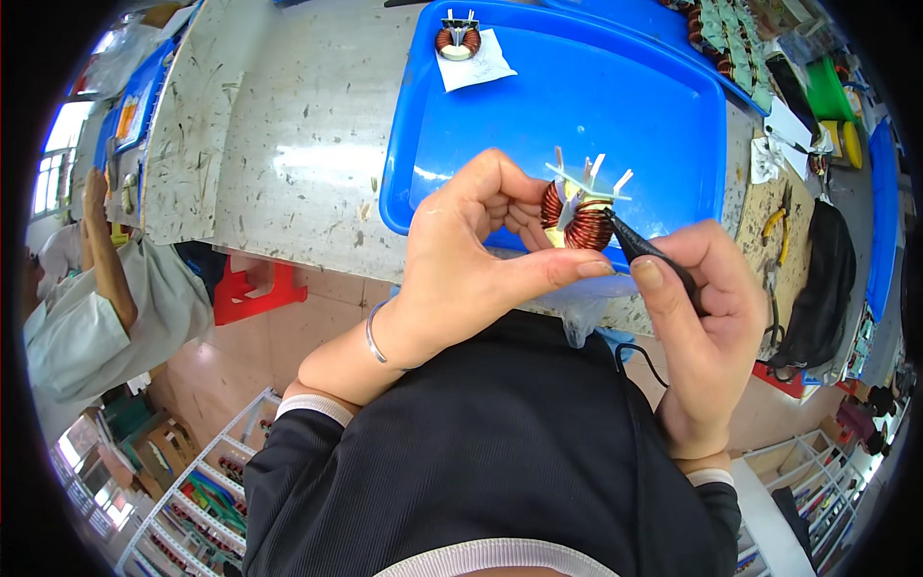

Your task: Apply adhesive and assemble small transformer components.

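My left hand (457,255) is closed around a ring-shaped coil (587,227) wound with copper-brown wire, its thumb below and its fingers behind. A pale plate and several silvery leads stick up from the coil's top. In my right hand (710,322), thumb and fingers pinch a black, tapered, pen-shaped tool (636,242). Its narrow tip meets the right side of the windings, though I cannot tell whether it presses on them. Both hands are raised at the near edge of a blue tray (538,120).
A similar coil (458,43) stands on white paper (492,65) in the tray's far left corner. More coils (735,67) lie at the far right. Yellow-handled pliers (777,229) rest on a board at right. Another person's arm (108,255) shows at left, near a red stool (258,290).
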Tool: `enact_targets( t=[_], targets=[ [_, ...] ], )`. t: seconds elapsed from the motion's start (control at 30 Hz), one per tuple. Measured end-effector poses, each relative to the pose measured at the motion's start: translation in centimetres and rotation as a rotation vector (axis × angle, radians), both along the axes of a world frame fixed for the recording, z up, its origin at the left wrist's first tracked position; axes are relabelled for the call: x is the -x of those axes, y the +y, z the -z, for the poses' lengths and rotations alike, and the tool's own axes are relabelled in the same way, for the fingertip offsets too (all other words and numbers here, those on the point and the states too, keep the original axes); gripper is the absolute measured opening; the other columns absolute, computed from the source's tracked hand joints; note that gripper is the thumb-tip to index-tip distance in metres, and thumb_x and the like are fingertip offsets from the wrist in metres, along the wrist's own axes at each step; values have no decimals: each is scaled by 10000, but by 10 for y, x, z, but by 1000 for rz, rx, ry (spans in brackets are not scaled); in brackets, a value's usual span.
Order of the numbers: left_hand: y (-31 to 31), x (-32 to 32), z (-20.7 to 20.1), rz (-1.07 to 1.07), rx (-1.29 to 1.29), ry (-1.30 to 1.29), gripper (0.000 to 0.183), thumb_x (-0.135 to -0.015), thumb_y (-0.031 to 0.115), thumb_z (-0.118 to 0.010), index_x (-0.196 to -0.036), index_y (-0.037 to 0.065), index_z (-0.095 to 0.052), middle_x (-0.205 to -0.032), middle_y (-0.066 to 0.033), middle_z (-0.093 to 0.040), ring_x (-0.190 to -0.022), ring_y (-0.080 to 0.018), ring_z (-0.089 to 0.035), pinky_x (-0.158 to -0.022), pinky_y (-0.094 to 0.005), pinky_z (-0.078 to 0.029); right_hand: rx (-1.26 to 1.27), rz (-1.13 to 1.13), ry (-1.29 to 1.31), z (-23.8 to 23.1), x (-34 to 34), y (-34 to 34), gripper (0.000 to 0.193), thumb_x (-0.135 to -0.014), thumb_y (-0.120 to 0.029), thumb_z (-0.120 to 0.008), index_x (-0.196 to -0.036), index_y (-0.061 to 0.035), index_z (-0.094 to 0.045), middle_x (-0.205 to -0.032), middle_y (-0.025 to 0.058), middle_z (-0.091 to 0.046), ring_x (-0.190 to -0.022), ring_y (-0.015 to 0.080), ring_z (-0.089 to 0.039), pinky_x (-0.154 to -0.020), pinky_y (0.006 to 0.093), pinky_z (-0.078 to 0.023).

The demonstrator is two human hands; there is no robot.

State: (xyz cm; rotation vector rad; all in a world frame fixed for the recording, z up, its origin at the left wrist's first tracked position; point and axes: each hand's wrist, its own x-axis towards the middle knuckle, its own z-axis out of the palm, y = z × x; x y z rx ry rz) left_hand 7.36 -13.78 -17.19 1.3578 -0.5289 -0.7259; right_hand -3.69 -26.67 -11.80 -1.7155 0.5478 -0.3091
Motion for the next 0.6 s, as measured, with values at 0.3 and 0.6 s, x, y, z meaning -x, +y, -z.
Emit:
enact_targets(
  t=[0.3, 0.6],
  targets=[
    [3, 0, -3, -8, -66, -221, 426, -584, 41, -776, -851, 23, -445, -796, -52, -549, -745, -96, -541, -677, -233, -439, -31, -15, -8, 0, -3, 0, 81, -788, -33, -585, -767, 6, -517, -692, -11, -508, -624, 27, -421, -550, 162, -310],
    [3, 1, -5, -35, -67, -241, 423, -576, 38, -779, -838, 30, -447, -781, -40, -539, -739, -93, -537, -688, -237, -440, -140, 10, 31, -6, -2, 1, 89, -795, -47, -581, -775, -19, -499, -690, -38, -496, -616, 1, -394, -542, 141, -266]
  ],
)
